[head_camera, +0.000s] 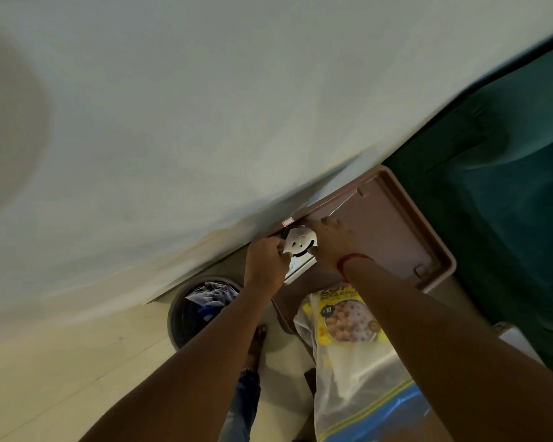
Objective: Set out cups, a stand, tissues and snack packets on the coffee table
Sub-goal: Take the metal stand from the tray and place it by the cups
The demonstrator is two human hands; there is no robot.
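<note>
Both my hands are at the near corner of an open brown plastic box, whose lid [396, 224] leans back. Between them is a white smiley-face piece [300, 243] on top of a white box-like item [300, 270]. My left hand [265, 263] pinches its left edge. On the other side, my right hand [332, 240] holds it with the thumb below and fingers over the top. A yellow snack packet [348, 317] lies inside a clear plastic bag [361, 384] under my right forearm. I see no cups and no coffee table.
A round dark bin [186, 314] with crumpled wrappers stands on the pale floor to the left, by the white wall [205, 122]. Dark green fabric [498, 193] fills the right side. My foot [256, 342] is beside the bin.
</note>
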